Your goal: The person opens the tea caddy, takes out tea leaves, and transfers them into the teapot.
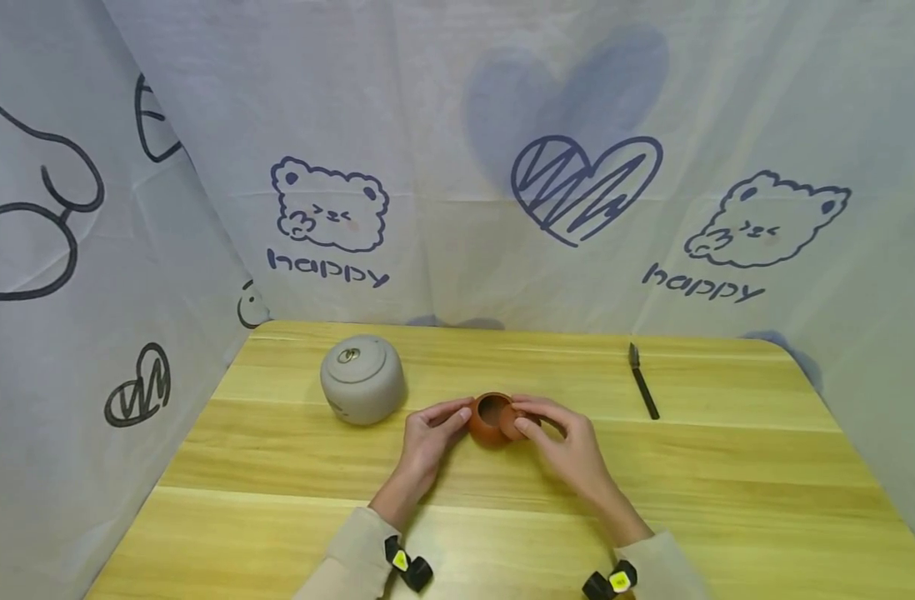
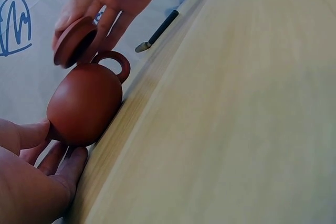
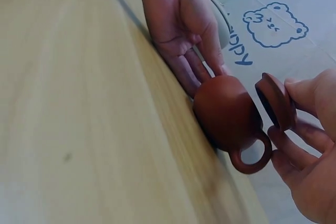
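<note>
A reddish-brown clay teapot stands on the table with its mouth uncovered. My left hand holds it on the left, thumb and fingers at the spout side, where the spout is mostly covered. In the left wrist view the teapot shows its loop handle on the side away from that hand. My right hand pinches the matching lid between thumb and fingers. The lid is tilted, apart from the teapot, above the handle side of the mouth. Some right fingertips are close to the handle; contact is unclear.
A grey lidded jar stands left of the teapot, further back. To the right lies a dark, slim pen-like tool with a pointed tip. The wooden table meets a printed white cloth at the back.
</note>
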{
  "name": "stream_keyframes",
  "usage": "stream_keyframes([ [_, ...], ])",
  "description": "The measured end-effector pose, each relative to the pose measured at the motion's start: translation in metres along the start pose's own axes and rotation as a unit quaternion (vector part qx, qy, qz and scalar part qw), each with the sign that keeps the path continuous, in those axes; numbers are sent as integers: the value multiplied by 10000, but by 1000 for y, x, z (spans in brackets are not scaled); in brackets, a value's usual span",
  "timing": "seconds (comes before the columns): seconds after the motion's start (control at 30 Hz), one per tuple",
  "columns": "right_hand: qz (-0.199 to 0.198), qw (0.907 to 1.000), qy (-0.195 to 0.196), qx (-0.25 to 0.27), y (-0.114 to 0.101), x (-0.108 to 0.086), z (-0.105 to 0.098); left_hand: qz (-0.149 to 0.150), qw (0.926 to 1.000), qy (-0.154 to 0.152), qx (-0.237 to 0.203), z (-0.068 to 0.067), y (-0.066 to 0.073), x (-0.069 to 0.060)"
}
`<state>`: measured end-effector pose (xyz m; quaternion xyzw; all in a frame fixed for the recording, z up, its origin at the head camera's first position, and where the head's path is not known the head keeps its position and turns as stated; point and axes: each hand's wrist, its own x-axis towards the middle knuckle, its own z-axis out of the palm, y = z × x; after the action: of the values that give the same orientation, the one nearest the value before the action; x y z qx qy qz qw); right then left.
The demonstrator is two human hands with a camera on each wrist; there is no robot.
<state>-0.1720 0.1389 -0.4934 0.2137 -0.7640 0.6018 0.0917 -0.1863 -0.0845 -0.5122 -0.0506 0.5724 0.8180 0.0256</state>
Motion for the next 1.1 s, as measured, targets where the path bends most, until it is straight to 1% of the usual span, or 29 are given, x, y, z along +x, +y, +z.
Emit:
stream_keyframes([
  [0.23,-60,9998,112,-120,0,-17,-10,12,10000,-48,17,-1,-2,1],
  [0.5,77,9996,198,-176,4,-33,-18,29,10000,-64,63,0,-2,1],
  [0.67,200,9990,179,-353,11,-36,-21,23,9999,-60,125,-1,-2,1],
  [0.8,333,9970,32,-699,14,-37,-23,31,9999,-46,162,-1,-2,1],
  [0.93,473,9926,-149,-1109,16,-37,-24,27,9998,-58,188,-1,-2,1],
  [1.1,502,9911,-219,-1217,17,-37,-23,31,9997,-54,233,-1,-1,0],
])
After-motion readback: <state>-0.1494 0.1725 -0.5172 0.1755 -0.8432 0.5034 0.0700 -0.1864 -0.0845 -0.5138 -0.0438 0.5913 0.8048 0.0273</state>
